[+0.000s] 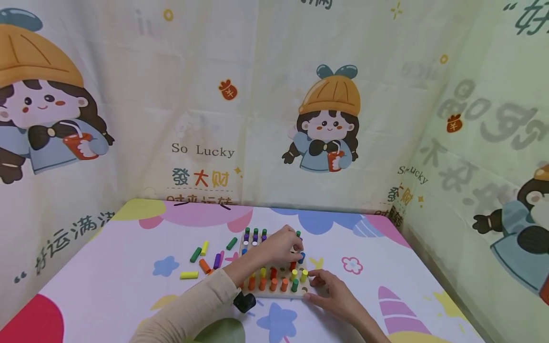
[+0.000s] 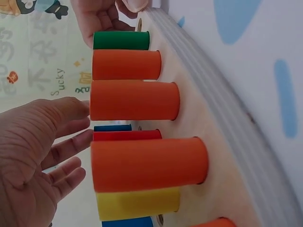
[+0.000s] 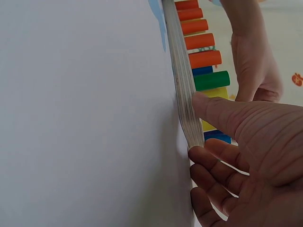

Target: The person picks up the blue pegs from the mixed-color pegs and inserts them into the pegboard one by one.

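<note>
A wooden pegboard (image 1: 274, 294) lies on the table with rows of coloured pegs upright in it. My left hand (image 1: 280, 246) reaches across it from the left; its bent fingers pinch a blue peg (image 1: 302, 258) near the right side. A red peg (image 1: 293, 265) stands just below those fingers. In the left wrist view the left hand (image 2: 35, 151) is beside the pegs' tops, and an orange peg (image 2: 149, 163) stands in front. My right hand (image 3: 265, 146) grips the board's near right corner, thumb at the front edge, fingers along the side.
Left of the board lie loose pegs, among them a yellow peg (image 1: 189, 275), a green peg (image 1: 195, 254) and a purple peg (image 1: 217, 261). A black object (image 1: 245, 302) sits by the left sleeve. A patterned cloth (image 1: 257, 119) hangs behind the table.
</note>
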Demonstrator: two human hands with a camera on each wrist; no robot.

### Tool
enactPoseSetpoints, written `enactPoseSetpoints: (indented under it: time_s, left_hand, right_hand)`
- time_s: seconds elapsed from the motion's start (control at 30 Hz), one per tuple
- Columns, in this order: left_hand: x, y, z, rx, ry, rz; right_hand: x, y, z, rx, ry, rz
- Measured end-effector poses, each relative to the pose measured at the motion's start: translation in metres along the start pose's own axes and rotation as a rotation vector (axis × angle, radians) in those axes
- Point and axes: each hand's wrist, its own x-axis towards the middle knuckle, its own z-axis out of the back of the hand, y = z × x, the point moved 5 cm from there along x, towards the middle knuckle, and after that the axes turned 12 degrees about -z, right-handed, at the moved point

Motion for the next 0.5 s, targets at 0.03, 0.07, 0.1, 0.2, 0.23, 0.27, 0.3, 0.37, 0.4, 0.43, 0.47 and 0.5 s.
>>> enactPoseSetpoints:
  time_s: [0.03, 0.07, 0.1, 0.2, 0.23, 0.27, 0.3, 0.37, 0.4, 0.43, 0.47, 0.5]
  left_hand:
    - [-0.001, 0.0, 0.001, 0.002, -0.008, 0.003]
    - [-0.003, 0.001, 0.001, 0.001, -0.019, 0.007]
    - [-0.004, 0.002, 0.002, -0.005, -0.031, 0.012]
    - [-0.011, 0.002, 0.008, -0.038, -0.075, 0.024]
    - [-0.014, 0.002, 0.01, -0.05, -0.09, 0.024]
    - [-0.017, 0.002, 0.012, -0.061, -0.104, 0.025]
    - [-0.021, 0.002, 0.014, -0.064, -0.116, 0.025]
    - [-0.029, 0.001, 0.019, -0.072, -0.144, 0.026]
    - [-0.033, 0.001, 0.021, -0.07, -0.157, 0.023]
    - [-0.038, 0.0, 0.023, -0.069, -0.169, 0.02]
    - [-0.043, 0.0, 0.025, -0.069, -0.182, 0.017]
    - [-0.047, 0.0, 0.027, -0.066, -0.194, 0.013]
  right_hand:
    - [0.0, 0.001, 0.0, -0.003, -0.001, 0.005]
    - [0.0, 0.002, 0.0, -0.005, -0.003, 0.008]
    - [0.0, 0.002, 0.0, -0.007, -0.004, 0.01]
    - [0.001, 0.003, 0.001, -0.011, -0.004, -0.011]
    - [0.001, 0.003, 0.001, -0.013, -0.002, -0.016]
    - [0.001, 0.003, 0.001, -0.013, -0.002, -0.023]
    - [0.001, 0.003, 0.001, -0.012, -0.003, -0.031]
    - [0.001, 0.003, 0.001, -0.01, -0.004, -0.038]
    - [0.001, 0.003, 0.001, -0.009, -0.006, -0.035]
    - [0.0, 0.003, 0.001, -0.008, -0.007, -0.031]
    - [0.0, 0.003, 0.001, -0.008, -0.008, -0.029]
    - [0.0, 0.003, 0.001, -0.009, -0.009, -0.025]
